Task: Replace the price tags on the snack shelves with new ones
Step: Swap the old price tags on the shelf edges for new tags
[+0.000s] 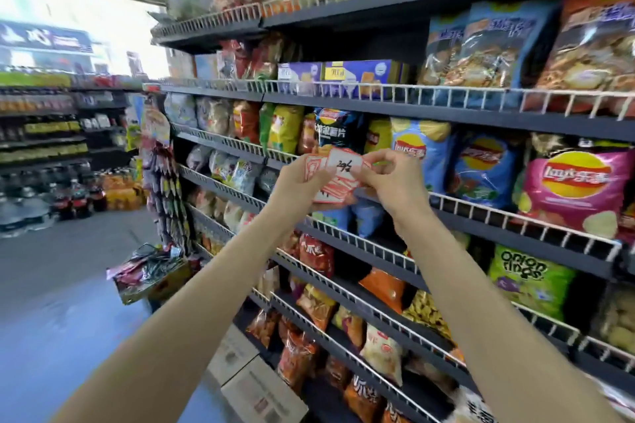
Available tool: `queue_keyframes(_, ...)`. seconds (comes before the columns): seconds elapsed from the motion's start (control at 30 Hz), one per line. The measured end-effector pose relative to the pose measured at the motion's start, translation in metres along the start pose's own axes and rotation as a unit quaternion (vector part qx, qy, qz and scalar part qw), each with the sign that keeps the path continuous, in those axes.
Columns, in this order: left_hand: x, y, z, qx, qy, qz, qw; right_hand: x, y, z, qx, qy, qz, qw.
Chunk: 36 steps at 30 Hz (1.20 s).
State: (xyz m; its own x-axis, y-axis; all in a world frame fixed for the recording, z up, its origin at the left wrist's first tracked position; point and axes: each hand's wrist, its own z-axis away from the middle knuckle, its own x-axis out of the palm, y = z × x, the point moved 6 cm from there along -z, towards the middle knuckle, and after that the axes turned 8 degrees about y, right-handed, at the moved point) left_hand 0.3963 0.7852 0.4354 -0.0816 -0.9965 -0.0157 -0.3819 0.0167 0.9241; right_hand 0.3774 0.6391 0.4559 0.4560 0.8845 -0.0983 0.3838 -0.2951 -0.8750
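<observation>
Both my hands are raised in front of the snack shelves point(481, 213), at the level of the crisp bags. My left hand point(299, 185) grips a fanned stack of red-and-white price tags point(331, 194). My right hand point(388, 178) pinches the top tag point(344, 165), a white card with a red border and handwritten black figures, at its right edge. The tags are held in the air just in front of the wire rail of the shelf with the blue and pink crisp bags point(570, 182). No tag on the shelf rails is clearly visible.
The dark shelving with white wire rails runs from left to right, packed with snack bags. Cardboard boxes point(254, 385) stand on the floor at the shelf foot. A box of packets point(151, 275) sits at the aisle end. Drink shelves point(41, 127) line the far left.
</observation>
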Motion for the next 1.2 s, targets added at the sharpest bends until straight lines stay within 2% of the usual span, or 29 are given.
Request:
queue_keyframes(0.13, -0.072, -0.017, -0.076, 0.025, 0.056, -0.065, 0.996, 0.088, 0.008, -0.056, -0.029, -0.029, -0.014, 0.999)
queue_keyframes(0.37, -0.178, -0.045, -0.185, 0.055, 0.063, -0.062, 0.995, 0.245, 0.008, -0.125, -0.105, -0.084, 0.05, 0.99)
queue_keyframes(0.43, -0.209, -0.058, -0.212, 0.047, 0.063, -0.035, 0.996, 0.289, 0.011, -0.141, -0.106, -0.089, 0.054, 0.989)
queue_keyframes(0.53, -0.258, -0.075, -0.251, 0.055, 0.042, -0.01, 0.998, 0.356, 0.022, -0.163, -0.063, -0.087, 0.011, 0.994)
queue_keyframes(0.67, -0.326, -0.096, -0.312, 0.092, 0.015, -0.045, 0.995, 0.441, 0.034, -0.193, -0.04, -0.058, -0.012, 0.997)
queue_keyframes(0.83, -0.417, -0.124, -0.404, 0.09, -0.036, -0.057, 0.994, 0.548, 0.035, -0.239, -0.018, -0.002, -0.046, 0.999)
queue_keyframes(0.93, -0.466, -0.14, -0.459, 0.069, -0.036, -0.014, 0.997, 0.607, 0.034, -0.267, -0.015, 0.011, -0.051, 0.999)
queue_keyframes(1.2, -0.53, -0.199, -0.588, 0.048, -0.087, 0.019, 0.995, 0.717, 0.072, -0.348, 0.015, 0.069, -0.064, 0.995)
